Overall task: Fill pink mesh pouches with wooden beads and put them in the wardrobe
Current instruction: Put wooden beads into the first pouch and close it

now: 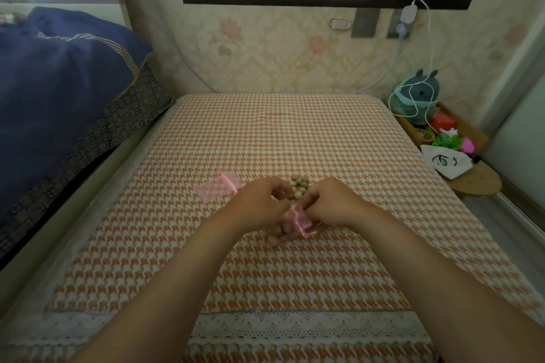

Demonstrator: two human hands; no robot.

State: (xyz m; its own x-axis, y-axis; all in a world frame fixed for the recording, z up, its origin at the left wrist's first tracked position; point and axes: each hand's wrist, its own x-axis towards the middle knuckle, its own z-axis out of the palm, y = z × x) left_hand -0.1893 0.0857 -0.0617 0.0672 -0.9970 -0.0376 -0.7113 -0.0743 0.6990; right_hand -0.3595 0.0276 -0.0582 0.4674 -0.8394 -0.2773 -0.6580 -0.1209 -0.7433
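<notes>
- Two pink mesh pouches are seen on the orange-and-white houndstooth cover (295, 132).
- The held pouch (299, 219) is kept just above the middle of the cover, between both hands. Its mesh is thin and half transparent, and a thin pink ribbon hangs at its lower edge.
- Round, pale brown beads are seen through the mesh, gathered at the lower left of this pouch.
- Its upper edge is pinched from both sides by the curled fingers of the left hand (259, 203) and the right hand (333, 203).
- The flat pouch (219, 188) is laid just left of the left hand, and the cover's pattern shows through it.
- The loose beads (299, 184) are heaped directly behind the hands.
</notes>
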